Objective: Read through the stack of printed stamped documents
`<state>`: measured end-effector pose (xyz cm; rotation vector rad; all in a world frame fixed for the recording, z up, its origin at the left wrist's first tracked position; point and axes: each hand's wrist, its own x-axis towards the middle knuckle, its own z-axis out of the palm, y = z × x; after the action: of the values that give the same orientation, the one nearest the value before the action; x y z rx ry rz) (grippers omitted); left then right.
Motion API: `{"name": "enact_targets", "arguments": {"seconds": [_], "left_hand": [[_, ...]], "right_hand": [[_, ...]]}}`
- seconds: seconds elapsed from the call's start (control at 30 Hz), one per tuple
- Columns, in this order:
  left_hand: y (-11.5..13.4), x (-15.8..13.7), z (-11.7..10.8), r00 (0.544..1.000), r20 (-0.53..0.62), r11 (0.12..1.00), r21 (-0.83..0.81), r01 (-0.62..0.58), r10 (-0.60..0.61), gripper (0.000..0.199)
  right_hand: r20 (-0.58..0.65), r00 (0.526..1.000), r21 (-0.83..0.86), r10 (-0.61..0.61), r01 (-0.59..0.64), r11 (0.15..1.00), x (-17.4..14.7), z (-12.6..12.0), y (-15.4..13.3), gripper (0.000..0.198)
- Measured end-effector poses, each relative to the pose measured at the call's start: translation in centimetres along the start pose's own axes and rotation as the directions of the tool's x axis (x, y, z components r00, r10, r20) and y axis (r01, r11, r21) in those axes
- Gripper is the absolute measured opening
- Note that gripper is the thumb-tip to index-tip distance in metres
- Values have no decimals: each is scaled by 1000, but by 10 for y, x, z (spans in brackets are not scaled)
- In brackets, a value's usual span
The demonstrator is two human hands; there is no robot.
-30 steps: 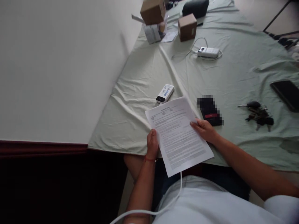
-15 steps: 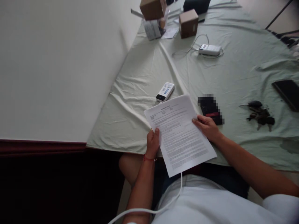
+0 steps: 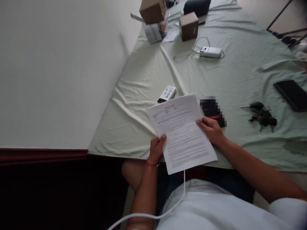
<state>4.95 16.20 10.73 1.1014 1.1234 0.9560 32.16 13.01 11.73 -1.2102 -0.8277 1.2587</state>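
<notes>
While gripped: printed sheet [image 3: 181, 132], both hands

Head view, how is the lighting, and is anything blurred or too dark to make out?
Head view: soft even light on the green tablecloth; the printed sheet, held by left hand and right hand, is bright but its text too small to read; the dark item beside it is pixelated; under the table edge is near black.

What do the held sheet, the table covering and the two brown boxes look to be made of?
Sheet: thin white matte paper, printed, flexing between the left hand and right hand. Table covering: pale green woven fabric, creased. Boxes: likely matte brown cardboard.
</notes>
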Motion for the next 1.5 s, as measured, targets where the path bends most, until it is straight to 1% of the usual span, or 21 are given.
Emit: {"name": "enact_targets", "arguments": {"seconds": [0.1, 0.3, 0.4, 0.53, 0.6, 0.7, 0.77, 0.83, 0.93, 1.0, 1.17, 1.37, 1.5], "left_hand": [[2, 0, 2, 1000, -8, 998, -60, 17, -18, 42], [5, 1, 0, 999, 31, 992, -126, -17, 22, 40], [5, 0, -1, 999, 49, 993, -120, -15, 21, 41], [3, 0, 0, 999, 33, 994, -96, 46, -43, 39], [3, 1, 0, 997, 22, 991, -108, 76, -74, 39], [3, 1, 1, 996, 15, 985, -147, 89, -88, 39], [5, 1, 1, 996, 17, 981, -172, 94, -93, 38], [6, 0, 1, 994, 30, 974, -199, 107, -103, 38], [7, 0, 1, 990, 60, 964, -228, 136, -126, 37], [8, -1, 0, 987, 70, 961, -231, 154, -141, 36], [11, -2, 0, 982, 90, 956, -229, 181, -164, 37], [11, 0, -1, 981, 85, 965, -186, 187, -174, 39], [10, 1, -2, 981, 90, 967, -173, 186, -172, 40]], "right_hand": [[6, 1000, 21, 8, -8, 1000, 0, 1, -1, 29], [-13, 1000, 55, 4, -4, 998, -3, 3, -7, 28], [-24, 1000, 59, 1, 1, 998, -3, 4, -8, 27], [-16, 1000, 4, -6, 7, 1000, -2, 3, -5, 30], [-2, 1000, -10, -11, 11, 1000, -2, 3, -3, 31], [12, 1000, -33, -22, 23, 999, -1, 3, 0, 31], [-7, 998, -79, -59, 59, 995, -1, 2, 2, 30], [-62, 989, -133, -137, 128, 983, 1, 1, 2, 28], [-183, 944, -235, -275, 229, 944, 3, -3, 2, 25], [-225, 921, -301, -319, 245, 922, 5, -5, 1, 23], [-222, 916, -368, -335, 240, 898, 3, -6, -2, 28], [-170, 911, -438, -377, 273, 857, 0, -6, -3, 25], [-214, 900, -409, -381, 272, 871, 1, -7, -2, 25]]}}
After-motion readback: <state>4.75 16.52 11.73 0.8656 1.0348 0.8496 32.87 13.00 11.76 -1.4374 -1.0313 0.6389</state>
